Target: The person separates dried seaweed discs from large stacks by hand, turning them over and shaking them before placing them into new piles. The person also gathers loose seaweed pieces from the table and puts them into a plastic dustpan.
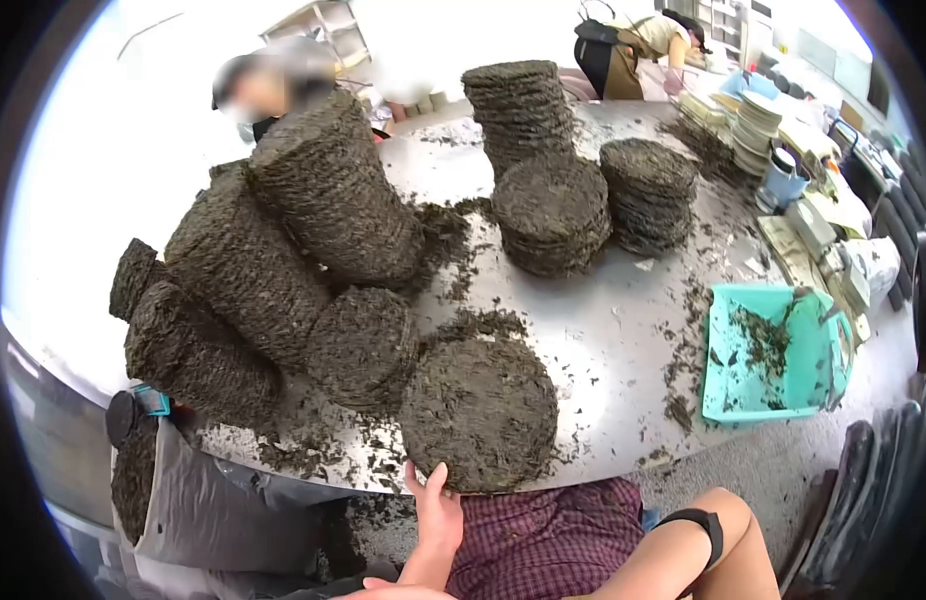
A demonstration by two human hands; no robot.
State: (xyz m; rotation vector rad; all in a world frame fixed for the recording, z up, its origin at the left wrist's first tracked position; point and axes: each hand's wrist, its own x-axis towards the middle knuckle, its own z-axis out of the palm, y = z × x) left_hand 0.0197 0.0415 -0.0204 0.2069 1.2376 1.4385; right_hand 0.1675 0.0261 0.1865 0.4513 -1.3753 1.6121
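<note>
A low stack of dark round pressed-leaf cakes (480, 410) sits at the near edge of the metal table (603, 340). My left hand (433, 500) reaches up from below the table edge. Its thumb and fingers grip the near rim of that stack. My right hand is out of sight; only a bent limb with a black band (698, 525) shows at the bottom right, beside my plaid clothing.
Long rolls of stacked cakes (243, 270) lean at the left. Upright stacks (553, 210) stand at the far middle. A teal tray (773, 350) with crumbs lies right. A grey sack (183, 500) hangs at the left edge. Two people work across the table.
</note>
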